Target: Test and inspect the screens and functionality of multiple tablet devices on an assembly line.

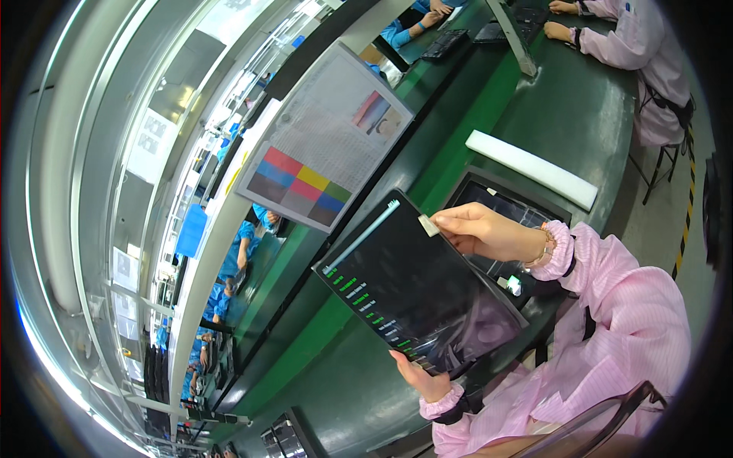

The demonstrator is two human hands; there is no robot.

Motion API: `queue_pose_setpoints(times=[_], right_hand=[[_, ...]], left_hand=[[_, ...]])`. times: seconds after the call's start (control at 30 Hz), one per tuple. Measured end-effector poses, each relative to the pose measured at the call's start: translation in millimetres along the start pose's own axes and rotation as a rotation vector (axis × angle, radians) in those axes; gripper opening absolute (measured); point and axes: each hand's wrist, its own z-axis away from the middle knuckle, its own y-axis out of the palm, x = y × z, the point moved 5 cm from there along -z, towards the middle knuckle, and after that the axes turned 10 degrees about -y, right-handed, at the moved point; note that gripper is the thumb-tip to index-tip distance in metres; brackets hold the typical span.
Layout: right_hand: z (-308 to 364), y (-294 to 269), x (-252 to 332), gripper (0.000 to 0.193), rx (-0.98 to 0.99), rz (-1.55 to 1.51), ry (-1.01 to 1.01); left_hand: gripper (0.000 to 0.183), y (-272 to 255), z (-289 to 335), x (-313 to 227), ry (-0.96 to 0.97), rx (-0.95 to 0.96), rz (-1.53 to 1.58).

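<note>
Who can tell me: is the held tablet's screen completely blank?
No, the tablet held in the left hand shows rows of green and white text along one side.

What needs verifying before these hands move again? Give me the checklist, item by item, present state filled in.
1. Left grip supports the black tablet: ok, at its lower edge.
2. Right grip on the pale tab: ok, the fingertips pinch it at the tablet's edge.
3. Tablet screen lit: ok, rows of green and white text show.
4. Glass free of marks: cannot tell, reflections cover its lower part.
5. Bench free beside the right grip: not ok, a dark framed panel lies there, with a white foam strip beyond.
</note>
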Motion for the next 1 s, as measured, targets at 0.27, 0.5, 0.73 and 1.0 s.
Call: queue_pose_setpoints(times=[0.27, 0.5, 0.73, 1.0], right_hand=[[-28.3, 4.0, 14.3, 0.030, -0.054, -0.006, -0.225], [-44.3, -12.6, 13.5, 0.030, -0.095, 0.062, -0.318], [-32.0, -26.0, -8.0, 0.034, -0.162, 0.118, -0.233], [-36.6, -29.8, -7.2, 0.030, -0.094, 0.095, -0.216]], left_hand=[[0.074, 27.9, -1.2, -32.0, 1.050, -0.180, -1.302], [0.049, 62.7, -63.9, -64.5, 0.261, 0.154, -0.360], [0.022, 80.8, -102.0, -98.4, 0.287, -0.026, -0.514], [0.020, 80.4, -97.3, -87.6, 0.224, 0.001, -0.460]])
